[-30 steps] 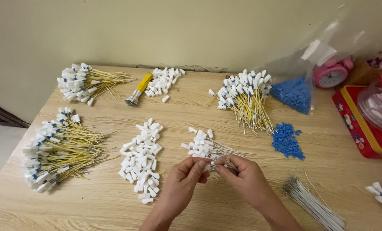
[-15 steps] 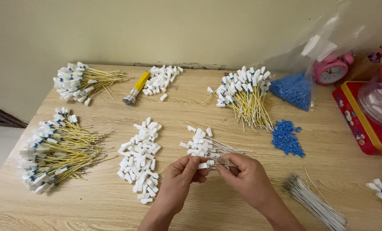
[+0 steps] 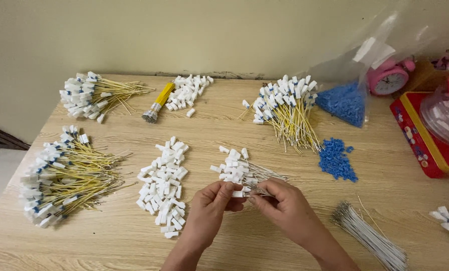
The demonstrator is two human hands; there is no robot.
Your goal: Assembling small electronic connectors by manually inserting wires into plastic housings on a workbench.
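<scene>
Pinched between the fingertips of the left hand (image 3: 212, 203) is a small white plastic cap (image 3: 237, 193), and the right hand (image 3: 279, 200) is closed on a thin white wire (image 3: 254, 189) that meets the cap right at the fingertips. Both hands are held just above the table (image 3: 264, 120), at its near edge, touching each other at the thumbs. The cap is a tiny boxy piece, same look as the loose ones nearby; how far the wire is seated in it can't be made out, since it's hidden by the fingers.

Compared with 0.5 s ago, hardly anything is changed: the hands are kept in the same spot, only closed up a touch tighter around the piece.

Just behind the hands a small heap of capped white wires (image 3: 239, 170) is laid, nearly touching the fingers. To the left a pile of loose white caps (image 3: 164, 185) is spread, and further left a big bundle of yellow wires with caps (image 3: 64, 175). At the back, 2 more capped yellow bundles (image 3: 285, 108) are seen, plus a second cap pile (image 3: 187, 90) and a bare yellow wire bunch (image 3: 156, 103). Blue beads (image 3: 337, 159) are scattered on the right, below a clear bag of blue beads (image 3: 342, 103). A bunch of bare white wires (image 3: 370, 236) is laid by the right forearm. A pink alarm clock (image 3: 389, 78) and a red tin (image 3: 425, 140) are parked at the far right.
</scene>
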